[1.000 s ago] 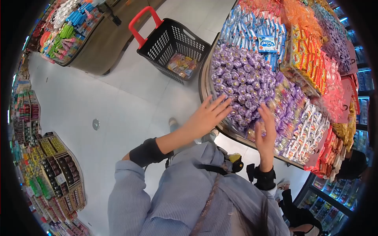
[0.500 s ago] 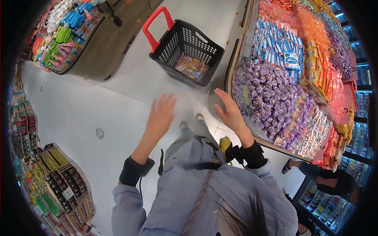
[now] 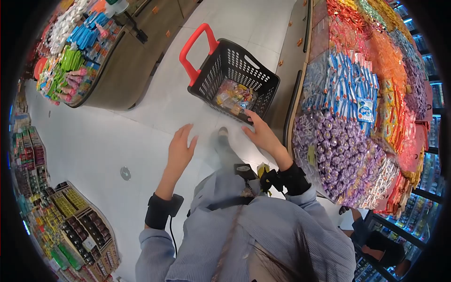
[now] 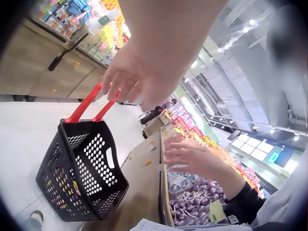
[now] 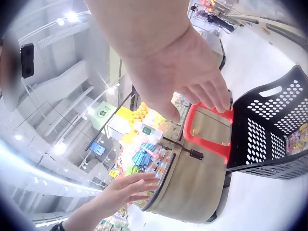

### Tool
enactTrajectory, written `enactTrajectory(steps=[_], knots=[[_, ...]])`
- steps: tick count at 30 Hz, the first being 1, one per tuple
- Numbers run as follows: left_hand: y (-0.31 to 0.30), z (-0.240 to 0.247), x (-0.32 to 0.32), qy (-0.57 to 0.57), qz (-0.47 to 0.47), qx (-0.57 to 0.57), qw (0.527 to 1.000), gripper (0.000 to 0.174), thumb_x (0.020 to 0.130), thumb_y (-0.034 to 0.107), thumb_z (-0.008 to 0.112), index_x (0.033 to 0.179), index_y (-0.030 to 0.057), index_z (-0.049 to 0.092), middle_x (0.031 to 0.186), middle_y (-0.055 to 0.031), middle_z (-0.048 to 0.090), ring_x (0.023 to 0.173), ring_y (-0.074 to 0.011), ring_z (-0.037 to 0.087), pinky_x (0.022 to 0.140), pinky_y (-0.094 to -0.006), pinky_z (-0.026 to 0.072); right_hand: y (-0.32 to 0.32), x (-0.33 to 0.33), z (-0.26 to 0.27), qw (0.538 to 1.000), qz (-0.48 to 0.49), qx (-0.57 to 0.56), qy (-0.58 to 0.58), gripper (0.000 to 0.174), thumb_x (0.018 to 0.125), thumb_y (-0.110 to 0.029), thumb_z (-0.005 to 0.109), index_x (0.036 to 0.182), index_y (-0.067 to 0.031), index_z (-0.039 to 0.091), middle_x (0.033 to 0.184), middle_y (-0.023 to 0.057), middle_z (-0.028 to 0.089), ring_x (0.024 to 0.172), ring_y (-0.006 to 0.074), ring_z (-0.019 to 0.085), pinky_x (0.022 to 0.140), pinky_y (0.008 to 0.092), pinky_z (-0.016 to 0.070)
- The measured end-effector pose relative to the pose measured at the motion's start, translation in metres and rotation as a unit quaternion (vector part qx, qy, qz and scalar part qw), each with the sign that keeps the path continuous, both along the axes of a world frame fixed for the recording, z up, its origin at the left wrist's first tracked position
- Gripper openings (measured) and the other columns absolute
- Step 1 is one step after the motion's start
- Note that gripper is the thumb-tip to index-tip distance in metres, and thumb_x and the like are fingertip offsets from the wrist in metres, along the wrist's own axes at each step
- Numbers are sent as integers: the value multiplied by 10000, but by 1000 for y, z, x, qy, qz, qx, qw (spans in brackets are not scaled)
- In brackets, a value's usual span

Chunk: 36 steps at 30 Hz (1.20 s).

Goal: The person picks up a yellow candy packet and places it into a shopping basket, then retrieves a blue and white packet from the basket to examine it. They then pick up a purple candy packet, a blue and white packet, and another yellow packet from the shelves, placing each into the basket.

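Left hand (image 3: 181,151) and right hand (image 3: 264,136) held out empty, near the basket (image 3: 206,84)

Nearest, blue-grey sleeves (image 3: 155,254), with a black wristband (image 3: 159,211) at the left wrist. Then both hands, well apart from each other above the pale floor (image 3: 141,155). On the left, fingers extended and thumb apart from them; on the right, fingers relaxed, thumb also apart. Clamped on nothing, either side.

Just beyond, on the floor, the black perforated basket, with a red handle (image 3: 184,54) raised at its far left side and colourful small packets (image 3: 235,96) at the bottom. To the right, a desk (image 3: 281,101) piled with purple-wrapped sweets (image 3: 336,150), blue-and-white packets (image 3: 347,89) behind, then orange and red ones. Farther off to the left, a wood-sided desk with green packets (image 3: 71,60) and blue packets (image 3: 87,32). At the far right, lit shelves (image 3: 434,136).
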<state>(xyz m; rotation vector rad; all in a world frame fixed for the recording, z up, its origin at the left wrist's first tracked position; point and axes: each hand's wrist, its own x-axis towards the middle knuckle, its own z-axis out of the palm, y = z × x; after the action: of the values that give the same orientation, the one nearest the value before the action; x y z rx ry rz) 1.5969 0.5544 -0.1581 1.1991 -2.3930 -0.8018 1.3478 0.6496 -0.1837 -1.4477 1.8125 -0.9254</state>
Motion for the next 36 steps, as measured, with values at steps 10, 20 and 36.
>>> enactTrajectory(steps=[10,20,36], knots=[[-100,-16,-42,-20,-42,36,998,335,773,149,558,1080,33,488,1058,-153,526,967,-318,498,790,-374,428,-86,-28,-6,997,3,77,1,485,778,-185,549,1174,30,369,1139,224,457,1070,348,439,897,353,360],[-169,-67,-92,-75,-164,95,979,328,773,167,558,1068,35,499,1039,-151,534,968,-313,499,807,-373,418,-100,-55,-24,986,-79,135,-56,456,786,-200,550,1170,2,409,1135,204,476,1039,322,478,860,345,393],[-223,-178,-189,-219,-359,109,901,319,754,204,551,1019,37,489,966,-133,525,931,-293,506,752,-395,435,-134,-62,-134,950,-188,222,-116,338,795,-179,554,1071,5,492,977,152,586,814,237,587,721,313,459]])
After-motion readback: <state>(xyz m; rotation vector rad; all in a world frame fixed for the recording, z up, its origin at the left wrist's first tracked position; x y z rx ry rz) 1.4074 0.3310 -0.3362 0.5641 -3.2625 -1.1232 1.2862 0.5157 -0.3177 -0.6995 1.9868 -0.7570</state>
